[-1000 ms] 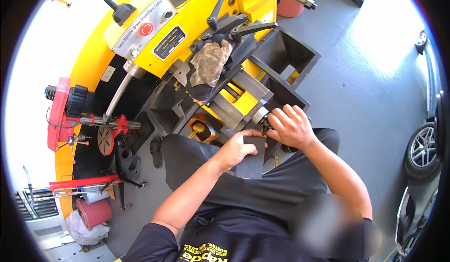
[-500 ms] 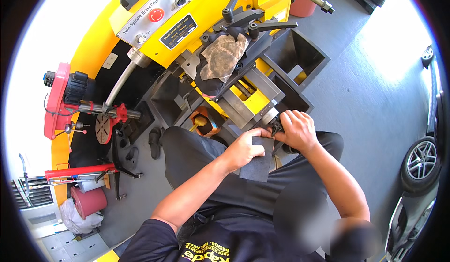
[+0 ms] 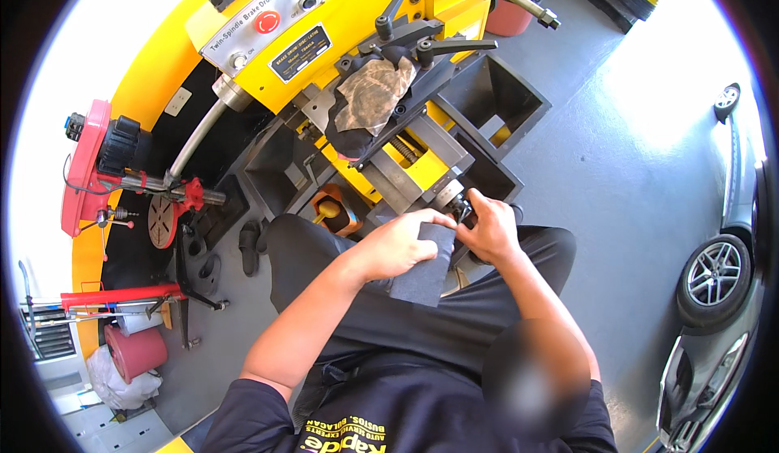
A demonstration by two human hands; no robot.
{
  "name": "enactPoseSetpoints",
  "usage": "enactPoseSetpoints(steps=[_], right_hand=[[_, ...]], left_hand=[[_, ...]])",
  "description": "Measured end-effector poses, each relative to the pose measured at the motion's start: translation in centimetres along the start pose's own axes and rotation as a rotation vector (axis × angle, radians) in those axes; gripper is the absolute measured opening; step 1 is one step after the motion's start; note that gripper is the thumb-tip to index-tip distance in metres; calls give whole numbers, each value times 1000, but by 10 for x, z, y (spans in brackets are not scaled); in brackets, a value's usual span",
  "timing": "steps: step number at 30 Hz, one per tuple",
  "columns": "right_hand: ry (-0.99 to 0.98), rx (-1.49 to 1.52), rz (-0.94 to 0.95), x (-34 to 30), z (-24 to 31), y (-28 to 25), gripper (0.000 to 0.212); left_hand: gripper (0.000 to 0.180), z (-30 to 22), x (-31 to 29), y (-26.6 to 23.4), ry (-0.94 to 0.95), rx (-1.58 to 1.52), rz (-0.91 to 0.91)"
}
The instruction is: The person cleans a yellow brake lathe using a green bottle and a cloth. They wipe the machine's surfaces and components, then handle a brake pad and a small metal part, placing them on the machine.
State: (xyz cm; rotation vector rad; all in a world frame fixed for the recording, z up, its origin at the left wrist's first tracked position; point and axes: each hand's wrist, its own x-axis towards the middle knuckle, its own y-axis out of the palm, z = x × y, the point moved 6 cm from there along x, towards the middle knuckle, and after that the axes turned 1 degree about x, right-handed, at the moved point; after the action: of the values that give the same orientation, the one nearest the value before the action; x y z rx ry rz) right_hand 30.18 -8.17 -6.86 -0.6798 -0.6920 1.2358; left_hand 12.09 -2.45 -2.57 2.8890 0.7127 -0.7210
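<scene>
My left hand (image 3: 395, 246) grips a dark grey, flat, sandpaper-like strip (image 3: 422, 279), thumb on top; the strip hangs down over my lap. Close beside it on the right, my right hand (image 3: 492, 227) is closed, thumb near the strip's upper edge. Dark parts show at its fingertips, but what it holds is hidden. Just above the hands is the round metal dial (image 3: 448, 193) of a yellow brake lathe (image 3: 341, 27), with a black handle (image 3: 462, 208) by my right fingers. A camouflage cloth (image 3: 372, 96) lies over the lathe's tool holder.
Black open bins (image 3: 519, 104) flank the lathe's slide. An orange container (image 3: 339, 219) with a yellow object sits left of the hands. Further left are a red drill press (image 3: 88, 169), slippers (image 3: 249, 248) and a maroon bucket (image 3: 136, 349). A car wheel (image 3: 716, 281) stands at right.
The whole view has shifted, with the scene sliding left. My left hand has moved slightly away from the dial with the strip; my right hand stays by the handle, its fingers repositioned.
</scene>
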Motion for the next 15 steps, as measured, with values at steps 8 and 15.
enactPoseSetpoints(steps=[8,15], right_hand=[[561,1301,86,-26,-12,71,46],[784,1836,519,-33,18,74,75]], left_hand=[[52,-100,-33,-103,391,213,-587],[67,-107,25,-204,564,349,-916]])
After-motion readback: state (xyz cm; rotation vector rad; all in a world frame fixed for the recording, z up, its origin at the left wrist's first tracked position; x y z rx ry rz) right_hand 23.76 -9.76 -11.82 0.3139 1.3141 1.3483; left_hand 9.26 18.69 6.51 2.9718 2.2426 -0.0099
